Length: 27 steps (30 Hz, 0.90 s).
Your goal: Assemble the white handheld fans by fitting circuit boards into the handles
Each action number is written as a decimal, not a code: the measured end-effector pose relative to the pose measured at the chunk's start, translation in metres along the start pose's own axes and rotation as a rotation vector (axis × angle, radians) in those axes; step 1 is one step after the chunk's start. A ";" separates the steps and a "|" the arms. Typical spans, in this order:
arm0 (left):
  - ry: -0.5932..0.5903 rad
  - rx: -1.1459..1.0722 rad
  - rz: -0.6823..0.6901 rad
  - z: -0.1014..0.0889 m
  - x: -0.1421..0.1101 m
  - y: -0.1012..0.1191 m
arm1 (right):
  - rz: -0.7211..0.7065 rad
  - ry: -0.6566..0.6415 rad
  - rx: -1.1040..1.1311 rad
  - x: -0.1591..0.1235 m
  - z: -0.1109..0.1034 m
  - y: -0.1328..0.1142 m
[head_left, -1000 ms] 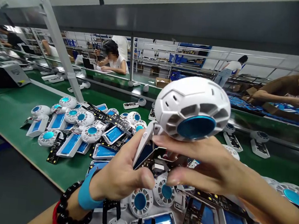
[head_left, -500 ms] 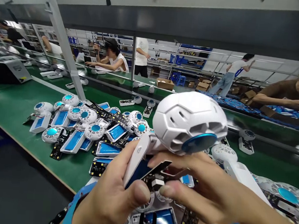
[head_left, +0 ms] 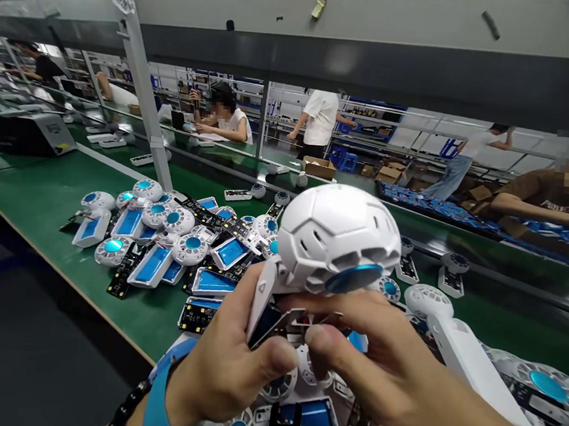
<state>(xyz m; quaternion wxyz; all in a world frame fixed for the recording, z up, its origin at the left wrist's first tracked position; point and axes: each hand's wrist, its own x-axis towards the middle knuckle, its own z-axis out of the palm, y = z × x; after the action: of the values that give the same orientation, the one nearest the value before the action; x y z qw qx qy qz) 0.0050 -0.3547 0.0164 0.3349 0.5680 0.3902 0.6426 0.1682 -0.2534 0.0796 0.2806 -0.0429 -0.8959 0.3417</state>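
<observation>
A white handheld fan (head_left: 337,233) with a ball-shaped head and a blue disc on its front is held up before me. My left hand (head_left: 227,353) is closed round its handle (head_left: 261,300), thumb toward me. The handle's inside faces me, and a small dark circuit board (head_left: 280,324) tilts out of it. My right hand (head_left: 382,352) is under the fan head, thumb and forefinger pinched at the board's far end. The fingers partly hide that end and any wires there.
Piled fan units (head_left: 190,248) with blue batteries and black boards cover the green bench (head_left: 68,202) to the left. More fans (head_left: 457,335) lie at right. A slanted metal post (head_left: 144,84) rises behind the pile. Co-workers sit and stand beyond the bench.
The fan and both hands have shifted slightly left in view as the camera moved. My right thumb has risen along the board, and a white block seen there before is now hidden.
</observation>
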 end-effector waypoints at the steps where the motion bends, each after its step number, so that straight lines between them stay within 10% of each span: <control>1: 0.002 0.008 -0.017 0.000 0.001 -0.001 | 0.011 -0.010 0.017 0.000 0.000 0.000; 10: -0.071 -0.034 -0.093 0.003 0.006 0.004 | -0.079 -0.235 -0.147 0.003 -0.015 0.006; 16: -0.069 -0.043 -0.080 0.005 0.004 0.005 | -0.245 -0.112 -0.383 0.000 -0.010 0.005; 27: 0.017 0.101 -0.022 0.003 -0.001 -0.004 | -0.036 0.077 -0.089 -0.008 0.000 0.007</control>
<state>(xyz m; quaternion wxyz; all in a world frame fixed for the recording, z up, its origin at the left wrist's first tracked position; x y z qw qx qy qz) 0.0081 -0.3534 0.0127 0.3097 0.5744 0.4313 0.6230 0.1737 -0.2502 0.0713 0.3185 -0.0524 -0.8994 0.2947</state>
